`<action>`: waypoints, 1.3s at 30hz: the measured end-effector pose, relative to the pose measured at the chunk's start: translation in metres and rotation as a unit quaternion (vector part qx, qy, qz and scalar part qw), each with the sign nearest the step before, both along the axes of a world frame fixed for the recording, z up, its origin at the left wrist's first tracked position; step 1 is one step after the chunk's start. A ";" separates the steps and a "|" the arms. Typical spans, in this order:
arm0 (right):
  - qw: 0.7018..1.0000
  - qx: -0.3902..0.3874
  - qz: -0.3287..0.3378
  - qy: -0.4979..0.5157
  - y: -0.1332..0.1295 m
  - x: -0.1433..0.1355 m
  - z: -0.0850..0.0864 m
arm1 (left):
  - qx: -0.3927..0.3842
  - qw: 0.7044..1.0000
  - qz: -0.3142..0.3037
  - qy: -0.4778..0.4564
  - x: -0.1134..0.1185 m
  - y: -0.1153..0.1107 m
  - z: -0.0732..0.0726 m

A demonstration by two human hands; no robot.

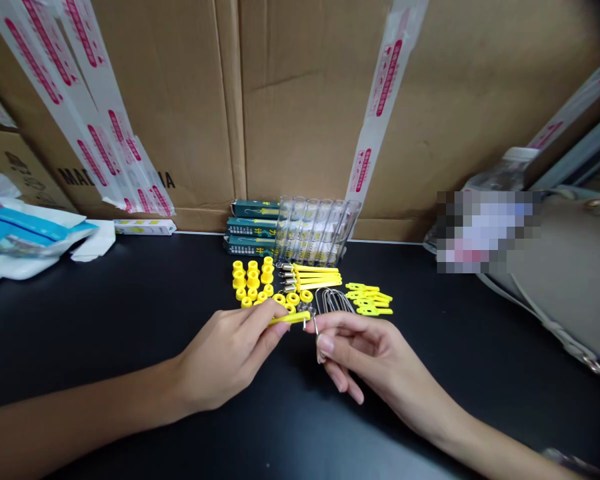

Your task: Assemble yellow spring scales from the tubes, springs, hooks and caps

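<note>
My left hand [225, 353] pinches a slim yellow plastic strip [295, 318] between thumb and fingers, its tip pointing right. A thin metal wire hook [316, 328] is pinched in my right hand [375, 353], close against that tip; whether the two are joined I cannot tell. A short metal pin [305, 325] shows at the strip's end. Just beyond my hands lie several yellow caps [253, 279], yellow rings [293, 299], yellow rods with springs [315, 275], bent wire hooks [336, 301] and flat yellow tabs [370, 297]. My left fingers partly cover the nearest rings.
Clear tubes [320, 230] lean against green printed boxes [250, 228] at the back. Behind the black table [130, 320] rises a large cardboard box [300, 100]. Plastic packaging [30, 230] lies left; a plastic bottle [505, 177] and a light bag [575, 267] stand right.
</note>
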State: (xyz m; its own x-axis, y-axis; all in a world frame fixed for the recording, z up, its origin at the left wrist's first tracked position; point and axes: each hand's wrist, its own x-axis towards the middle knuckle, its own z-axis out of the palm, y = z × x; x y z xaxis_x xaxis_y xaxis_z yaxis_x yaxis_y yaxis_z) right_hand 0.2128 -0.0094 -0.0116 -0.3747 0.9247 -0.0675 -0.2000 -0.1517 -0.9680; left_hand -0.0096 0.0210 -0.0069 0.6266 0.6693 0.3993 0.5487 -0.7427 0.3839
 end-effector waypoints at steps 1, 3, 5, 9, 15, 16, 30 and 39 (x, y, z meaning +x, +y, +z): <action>1.000 0.003 -0.003 -0.010 0.000 0.000 0.000 | -0.001 1.000 -0.003 -0.001 0.000 0.000 0.000; 0.999 0.022 -0.017 -0.047 -0.001 0.001 0.001 | -0.001 1.000 -0.007 -0.004 0.000 0.000 0.000; 0.991 0.074 -0.043 -0.103 -0.001 0.003 0.001 | -0.002 1.000 -0.016 -0.004 0.000 0.000 0.000; 0.912 0.304 -0.103 -0.256 -0.002 0.008 -0.001 | 0.006 0.999 -0.035 -0.007 0.001 -0.001 0.001; 0.824 0.463 -0.102 -0.310 -0.003 0.011 -0.002 | 0.055 0.997 -0.048 -0.018 0.001 -0.002 -0.001; 0.816 0.470 -0.117 -0.314 -0.002 0.011 -0.002 | 0.061 0.997 -0.052 -0.018 0.001 -0.002 -0.001; 0.979 0.139 -0.124 -0.085 -0.001 -0.002 0.003 | 0.124 0.988 -0.094 0.011 0.001 0.000 -0.005; 0.955 0.218 -0.073 -0.185 -0.005 0.000 -0.003 | 0.068 0.994 -0.079 0.031 0.002 0.000 -0.006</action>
State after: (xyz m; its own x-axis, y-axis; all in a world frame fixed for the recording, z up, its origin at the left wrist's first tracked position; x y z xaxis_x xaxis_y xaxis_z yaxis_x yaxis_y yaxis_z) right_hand 0.2125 -0.0140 -0.0143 -0.2656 0.9355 0.2331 0.1808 0.2859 -0.9411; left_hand -0.0077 0.0212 -0.0125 0.7455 0.5031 0.4372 0.4407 -0.8642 0.2430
